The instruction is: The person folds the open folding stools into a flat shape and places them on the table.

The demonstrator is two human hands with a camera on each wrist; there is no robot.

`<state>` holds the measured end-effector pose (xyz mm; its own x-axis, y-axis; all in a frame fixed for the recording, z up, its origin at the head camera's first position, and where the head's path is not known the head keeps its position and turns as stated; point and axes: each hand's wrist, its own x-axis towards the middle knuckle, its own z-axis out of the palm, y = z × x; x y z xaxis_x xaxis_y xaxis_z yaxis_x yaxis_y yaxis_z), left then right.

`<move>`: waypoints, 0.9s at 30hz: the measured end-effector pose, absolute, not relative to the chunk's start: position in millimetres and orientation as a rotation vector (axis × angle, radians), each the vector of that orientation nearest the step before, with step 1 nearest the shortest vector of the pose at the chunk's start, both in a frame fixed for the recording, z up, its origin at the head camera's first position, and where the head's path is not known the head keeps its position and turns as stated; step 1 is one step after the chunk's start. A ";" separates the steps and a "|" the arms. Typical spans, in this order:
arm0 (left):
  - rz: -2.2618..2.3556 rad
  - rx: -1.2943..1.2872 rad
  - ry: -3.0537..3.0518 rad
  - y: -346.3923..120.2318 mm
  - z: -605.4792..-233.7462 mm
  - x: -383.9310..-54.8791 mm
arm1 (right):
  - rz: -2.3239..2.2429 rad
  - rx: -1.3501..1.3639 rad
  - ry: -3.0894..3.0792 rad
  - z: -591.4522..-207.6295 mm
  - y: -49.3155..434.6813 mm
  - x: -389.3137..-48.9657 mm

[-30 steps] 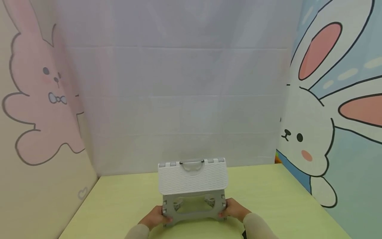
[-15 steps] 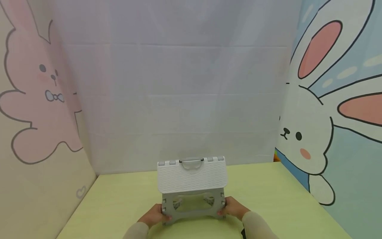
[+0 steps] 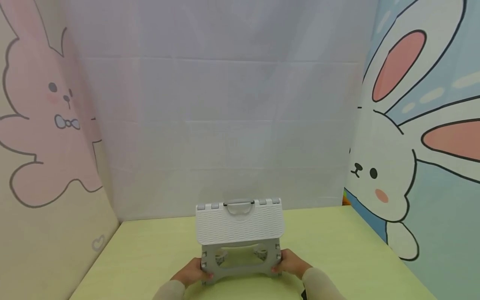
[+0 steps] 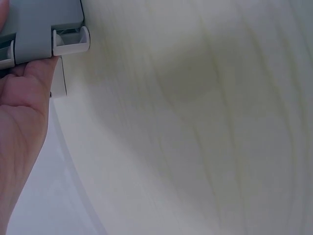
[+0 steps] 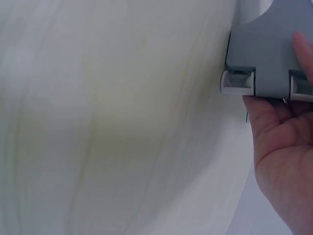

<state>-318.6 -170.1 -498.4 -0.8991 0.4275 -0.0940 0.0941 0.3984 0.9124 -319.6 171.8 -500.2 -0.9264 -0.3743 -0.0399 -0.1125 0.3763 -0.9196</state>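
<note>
A small folding step stool (image 3: pixel 239 225) with a white textured top and grey legs stands on the pale green table (image 3: pixel 150 254), with a handle slot at its far edge. My left hand (image 3: pixel 193 273) grips the left side of its near grey leg panel (image 4: pixel 39 27). My right hand (image 3: pixel 290 263) grips the right side of the same panel (image 5: pixel 269 49). Both wrist views show a thumb wrapped over the grey panel's edge, next to its white hinge clips. Beige sleeves cover both forearms.
A white sheet (image 3: pixel 225 125) hangs as a backdrop behind the table. Cartoon rabbit panels stand at the left (image 3: pixel 45 125) and at the right (image 3: pixel 412 146), boxing in the table. Bare table surface lies on both sides of the stool.
The stool and both hands have shifted slightly left in the head view; the grip on the leg panel is unchanged.
</note>
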 end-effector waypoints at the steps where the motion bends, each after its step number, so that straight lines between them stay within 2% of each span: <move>1: 1.503 0.458 2.342 -170.1 -497.9 -318.4 | -1.566 -0.433 2.402 -500.1 172.0 -319.9; 27: 1.520 0.481 2.310 -172.6 -500.8 -320.7 | -1.540 -0.424 2.400 -498.5 172.7 -323.7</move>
